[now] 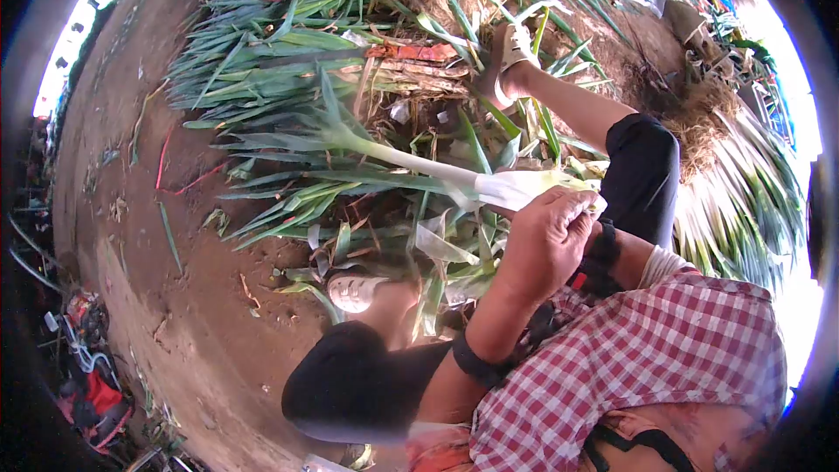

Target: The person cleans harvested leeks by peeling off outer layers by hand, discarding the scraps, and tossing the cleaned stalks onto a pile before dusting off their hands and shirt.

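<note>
A leek (pixel 406 160) stretches across the middle, its green leaves to the left and its white shank running right to my hands. My left hand (pixel 552 229) is closed at the leek's white end, fingers curled round it. A pale, loosened outer layer (pixel 507 190) spreads beside the fingers. My right hand is hidden behind the left; only its forearm (pixel 631 260) and the dark wristband (pixel 603 245) show, close to the same end of the leek. Peeled leaf scraps (pixel 446 243) lie on the ground below the leek.
Piled leeks (pixel 262 52) lie ahead, some tied with a red-orange band (pixel 411 52). More leeks with white shanks (pixel 734 201) lie at the right. My shoes (pixel 354 291) rest among leaf scraps. Bare soil (pixel 192 236) and a thin red string (pixel 163 162) are on the left.
</note>
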Motion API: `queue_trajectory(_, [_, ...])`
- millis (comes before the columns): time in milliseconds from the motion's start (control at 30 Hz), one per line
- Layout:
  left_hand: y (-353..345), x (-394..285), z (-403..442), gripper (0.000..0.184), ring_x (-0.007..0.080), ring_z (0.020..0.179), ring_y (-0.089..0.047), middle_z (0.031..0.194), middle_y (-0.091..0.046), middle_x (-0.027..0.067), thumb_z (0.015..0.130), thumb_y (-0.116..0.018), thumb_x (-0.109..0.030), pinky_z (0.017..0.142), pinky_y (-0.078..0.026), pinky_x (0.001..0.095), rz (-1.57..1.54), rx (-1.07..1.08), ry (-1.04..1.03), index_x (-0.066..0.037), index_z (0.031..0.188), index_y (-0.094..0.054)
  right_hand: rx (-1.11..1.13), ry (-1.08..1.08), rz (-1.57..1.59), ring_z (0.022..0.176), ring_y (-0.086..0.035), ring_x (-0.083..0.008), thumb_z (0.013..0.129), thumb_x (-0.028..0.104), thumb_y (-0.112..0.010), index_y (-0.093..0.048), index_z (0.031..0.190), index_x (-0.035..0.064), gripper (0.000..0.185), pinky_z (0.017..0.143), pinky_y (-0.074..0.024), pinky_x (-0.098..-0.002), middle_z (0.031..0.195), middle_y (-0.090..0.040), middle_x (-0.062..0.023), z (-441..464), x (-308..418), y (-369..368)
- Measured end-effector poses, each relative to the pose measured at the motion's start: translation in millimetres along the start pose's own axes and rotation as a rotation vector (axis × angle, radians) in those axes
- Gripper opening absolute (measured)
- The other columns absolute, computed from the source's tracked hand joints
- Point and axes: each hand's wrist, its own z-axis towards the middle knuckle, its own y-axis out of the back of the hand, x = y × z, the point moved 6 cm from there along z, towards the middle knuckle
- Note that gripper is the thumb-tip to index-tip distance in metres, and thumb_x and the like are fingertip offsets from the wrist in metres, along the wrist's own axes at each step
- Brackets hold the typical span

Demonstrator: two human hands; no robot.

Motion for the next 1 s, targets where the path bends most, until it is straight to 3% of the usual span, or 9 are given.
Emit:
queue_trajectory(133, [32,6,3,0.023,0.0154,0.07,-0.058,0.079,-0.061,0.0097,0.077,-0.059,-0.009,0.064,-0.045,0.0257,-0.087,-0.107,0.061,0.002,0.097,-0.056,0.049,-0.134,0.165,0.07,-0.052,-0.0148,0.079,0.027,-0.056,-0.058,0.09,0.006,0.024,0.062,-0.0417,-0.0253,0.077,-0.055,-0.0039,0,-10,-10])
queue_trajectory(200, [84,61,-5,0.026,0.0116,0.067,-0.055,0.081,-0.059,0.0061,0.079,-0.057,-0.013,0.062,-0.045,0.0244,-0.541,-0.461,0.299,0.001,0.1,-0.053,0.049,-0.185,0.19,0.07,-0.051,-0.0133,0.079,0.027,-0.056,-0.058,0.09,0.0061,0.024,0.062,-0.0414,-0.0243,0.077,-0.055,-0.0028,-1,-17,-17])
queue_trajectory(267, [141,103,-26,0.022,0.011,0.068,-0.053,0.082,-0.057,0.0055,0.081,-0.055,-0.015,0.062,-0.045,0.024,-0.299,-0.88,0.218,-0.001,0.098,-0.054,0.055,-0.222,0.363,0.068,-0.049,-0.009,0.079,0.027,-0.057,-0.059,0.095,0.0053,0.027,0.059,-0.0399,-0.0216,0.076,-0.053,0.0013,-6,-19,-23])
queue_trajectory(367, [167,160,-53,0.026,0.0151,0.079,-0.053,0.087,-0.055,0.0082,0.084,-0.049,-0.02,0.068,-0.049,0.0279,-0.485,-1.066,0.491,-0.001,0.101,-0.051,0.052,-0.323,0.473,0.061,-0.047,-0.0071,0.079,0.028,-0.057,-0.06,0.092,0.0053,0.026,0.052,-0.0373,-0.0204,0.073,-0.053,0.0015,-20,5,-37])
queue_trajectory(500, [148,162,-33,0.039,0.017,0.079,-0.053,0.092,-0.051,0.0085,0.084,-0.052,-0.027,0.072,-0.047,0.0282,-0.814,-0.814,0.48,0.003,0.107,-0.044,0.15,-0.34,0.398,0.059,-0.045,-0.0068,0.078,0.038,-0.058,-0.058,0.095,0.0055,0.037,0.05,-0.0357,-0.0192,0.072,-0.052,0.0021,-15,0,-50])
queue_trajectory(667, [161,189,-42,0.03,0.0239,0.076,-0.054,0.088,-0.05,0.0141,0.087,-0.044,-0.02,0.069,-0.05,0.0353,-0.833,-0.956,0.636,0.007,0.101,-0.043,0.162,-0.419,0.302,0.066,-0.05,-0.0113,0.076,0.052,-0.053,-0.057,0.099,0.0038,0.053,0.055,-0.0419,-0.0246,0.079,-0.055,-0.0029,-11,-16,-69])
queue_trajectory(767, [159,188,-38,0.028,0.0242,0.076,-0.053,0.086,-0.049,0.0129,0.088,-0.042,-0.019,0.067,-0.05,0.0368,-0.872,-0.973,0.649,0.007,0.098,-0.044,-0.108,-0.214,0.074,0.077,-0.052,-0.0173,0.077,0.051,-0.051,-0.054,0.104,0.002,0.056,0.072,-0.042,-0.0293,0.09,-0.056,-0.0093,7,-5,-42])
queue_trajectory(867, [158,198,-39,0.025,0.0229,0.072,-0.052,0.083,-0.048,0.0122,0.089,-0.039,-0.019,0.066,-0.049,0.038,-0.798,-0.95,0.706,0.005,0.095,-0.044,-0.205,0.464,-0.032,0.072,-0.053,-0.017,0.084,0.047,-0.037,-0.055,0.094,0.0024,0.048,0.073,-0.0408,-0.0307,0.082,-0.058,-0.0097,17,20,-31])
queue_trajectory(1000, [160,206,-31,0.023,0.0199,0.061,-0.048,0.074,-0.047,0.0087,0.088,-0.038,-0.021,0.055,-0.045,0.0355,-0.879,-0.969,0.594,0.001,0.088,-0.045,-0.176,0.119,0.408,0.051,-0.04,-0.0121,0.088,0.038,-0.04,-0.045,0.071,0.0064,0.036,0.05,-0.0357,-0.0265,0.058,-0.042,-0.0019,13,23,-42])
